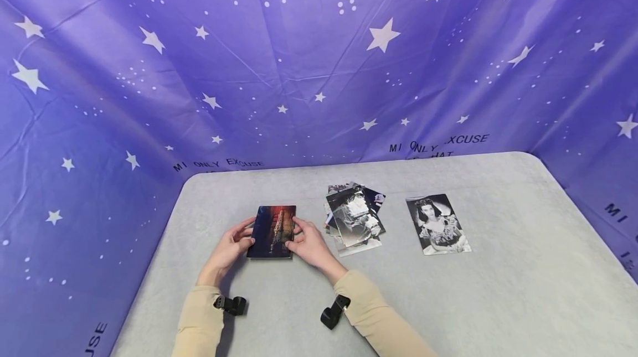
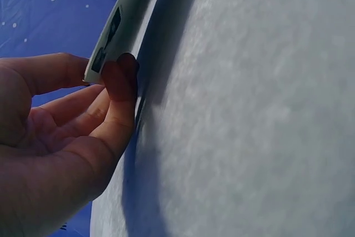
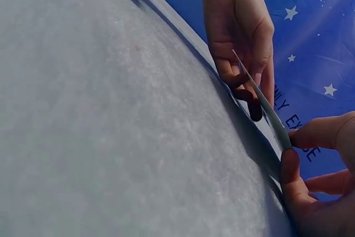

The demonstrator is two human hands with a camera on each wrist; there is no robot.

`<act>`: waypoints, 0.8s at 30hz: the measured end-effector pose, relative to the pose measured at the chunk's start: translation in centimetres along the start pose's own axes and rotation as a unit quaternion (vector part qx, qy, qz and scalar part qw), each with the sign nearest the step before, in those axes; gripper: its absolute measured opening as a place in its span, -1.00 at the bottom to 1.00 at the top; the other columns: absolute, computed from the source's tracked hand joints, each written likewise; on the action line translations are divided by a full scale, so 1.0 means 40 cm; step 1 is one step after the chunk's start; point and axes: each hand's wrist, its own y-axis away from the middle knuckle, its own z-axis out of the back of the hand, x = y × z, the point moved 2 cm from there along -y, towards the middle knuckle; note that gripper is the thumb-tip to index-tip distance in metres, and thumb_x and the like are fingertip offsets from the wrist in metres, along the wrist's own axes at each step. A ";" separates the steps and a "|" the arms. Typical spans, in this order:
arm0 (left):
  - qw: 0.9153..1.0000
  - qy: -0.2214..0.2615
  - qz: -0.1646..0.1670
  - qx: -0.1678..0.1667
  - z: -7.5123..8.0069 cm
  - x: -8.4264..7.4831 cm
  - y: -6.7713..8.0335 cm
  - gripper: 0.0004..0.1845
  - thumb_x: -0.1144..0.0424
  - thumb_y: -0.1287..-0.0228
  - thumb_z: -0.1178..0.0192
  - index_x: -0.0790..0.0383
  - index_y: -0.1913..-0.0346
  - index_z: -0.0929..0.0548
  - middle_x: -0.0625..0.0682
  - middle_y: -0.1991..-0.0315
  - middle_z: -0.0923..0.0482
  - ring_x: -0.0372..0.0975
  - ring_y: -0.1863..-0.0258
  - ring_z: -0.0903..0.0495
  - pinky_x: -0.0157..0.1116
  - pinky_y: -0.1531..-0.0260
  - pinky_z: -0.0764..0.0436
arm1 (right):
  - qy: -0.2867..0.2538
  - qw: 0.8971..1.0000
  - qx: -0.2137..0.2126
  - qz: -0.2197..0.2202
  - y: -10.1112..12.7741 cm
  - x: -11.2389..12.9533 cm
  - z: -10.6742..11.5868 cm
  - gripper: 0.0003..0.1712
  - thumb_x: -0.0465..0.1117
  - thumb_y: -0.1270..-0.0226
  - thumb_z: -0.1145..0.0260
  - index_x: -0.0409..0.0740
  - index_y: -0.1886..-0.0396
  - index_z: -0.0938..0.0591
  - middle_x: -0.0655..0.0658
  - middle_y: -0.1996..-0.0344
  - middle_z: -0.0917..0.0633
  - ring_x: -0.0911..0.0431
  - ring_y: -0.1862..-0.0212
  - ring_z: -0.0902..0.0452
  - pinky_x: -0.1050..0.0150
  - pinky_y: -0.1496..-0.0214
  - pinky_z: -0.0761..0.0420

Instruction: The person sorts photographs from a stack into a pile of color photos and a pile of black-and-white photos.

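A dark colour card (image 1: 271,231) was held by both hands just left of the middle of the head view, low over the grey table (image 1: 498,290). The left hand (image 1: 230,246) was seen at the card's left edge, wrist bent inward, fingers curled with thumb and fingertips pinching the edge. In the left wrist view the card (image 2: 113,26) ran toward the upper left of the frame, its edge caught between thumb and a fingertip (image 2: 119,76), raised slightly off the table. The right hand (image 1: 309,243) was placed at the card's right edge, fingers curled round it in a narrow pinch. In the right wrist view the card (image 3: 260,101) appeared edge-on and tilted, gripped at lower right by the right hand (image 3: 316,176) and at upper centre by the left hand (image 3: 238,37). Both forearms, in beige sleeves (image 1: 199,324), entered from the bottom of the head view. A loose pile of photos (image 1: 354,218) lay just right of the card, and a single black-and-white photo (image 1: 437,224) lay further right, apart from the pile. A purple starred cloth (image 1: 299,58) filled the background.
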 end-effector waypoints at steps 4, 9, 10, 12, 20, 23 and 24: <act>1.000 -0.021 0.003 -0.010 0.009 0.003 0.001 -0.40 0.61 -0.16 -0.05 0.56 -0.33 -0.29 0.42 -0.08 -0.45 -0.28 0.15 -0.53 -0.44 0.18 -0.50 | 0.007 1.000 -0.003 -0.010 -0.007 -0.003 -0.006 -0.22 -0.40 -0.01 -0.43 -0.50 -0.28 -0.38 -0.18 0.24 -0.52 0.05 0.33 -0.60 0.34 0.27 -0.58; 0.999 -0.044 0.004 -0.026 0.017 0.008 -0.001 -0.45 0.61 -0.16 -0.08 0.58 -0.27 -0.36 0.35 -0.01 -0.47 -0.26 0.15 -0.49 -0.46 0.18 -0.48 | 0.012 1.000 -0.004 -0.011 -0.011 -0.007 -0.015 -0.22 -0.38 0.00 -0.45 -0.52 -0.26 -0.40 -0.18 0.24 -0.53 0.05 0.32 -0.62 0.33 0.25 -0.59; 0.998 -0.050 0.004 -0.027 0.018 0.008 0.000 -0.45 0.61 -0.15 -0.09 0.59 -0.27 -0.37 0.34 0.00 -0.48 -0.27 0.17 -0.50 -0.46 0.20 -0.48 | 0.015 1.000 -0.004 -0.011 -0.011 -0.007 -0.017 -0.22 -0.37 0.00 -0.45 -0.51 -0.26 -0.40 -0.18 0.24 -0.53 0.05 0.32 -0.62 0.33 0.24 -0.59; 0.998 -0.059 0.002 -0.027 0.019 0.007 0.000 -0.45 0.62 -0.15 -0.09 0.60 -0.26 -0.36 0.32 0.04 -0.49 -0.30 0.22 -0.51 -0.47 0.24 -0.49 | 0.024 1.000 -0.006 -0.008 -0.011 -0.008 -0.020 -0.22 -0.36 0.01 -0.46 -0.52 -0.25 -0.40 -0.17 0.24 -0.53 0.05 0.32 -0.63 0.33 0.23 -0.59; 0.993 -0.117 -0.017 -0.013 0.027 -0.004 0.003 -0.46 0.61 -0.13 -0.16 0.65 -0.23 -0.37 0.30 0.14 -0.53 -0.35 0.37 -0.50 -0.49 0.41 -0.45 | 0.041 0.999 -0.023 -0.004 -0.014 -0.007 -0.024 -0.26 -0.35 0.03 -0.45 -0.50 -0.21 -0.46 -0.15 0.27 -0.54 0.13 0.39 -0.60 0.36 0.30 -0.57; 0.991 -0.135 -0.026 -0.003 0.025 -0.019 0.006 -0.47 0.61 -0.14 -0.17 0.68 -0.21 -0.36 0.35 0.14 -0.52 -0.30 0.35 -0.47 -0.48 0.40 -0.43 | 0.046 0.999 -0.028 -0.010 -0.015 -0.005 -0.024 -0.26 -0.34 0.03 -0.46 -0.49 -0.21 -0.47 -0.13 0.28 -0.54 0.17 0.41 -0.56 0.36 0.31 -0.55; 0.990 -0.139 -0.031 0.000 0.021 -0.029 0.011 -0.47 0.60 -0.15 -0.18 0.69 -0.21 -0.37 0.35 0.14 -0.52 -0.29 0.35 -0.46 -0.47 0.40 -0.42 | 0.048 0.998 -0.029 -0.009 -0.015 -0.004 -0.023 -0.26 -0.34 0.03 -0.46 -0.49 -0.21 -0.47 -0.13 0.28 -0.54 0.17 0.41 -0.55 0.36 0.31 -0.55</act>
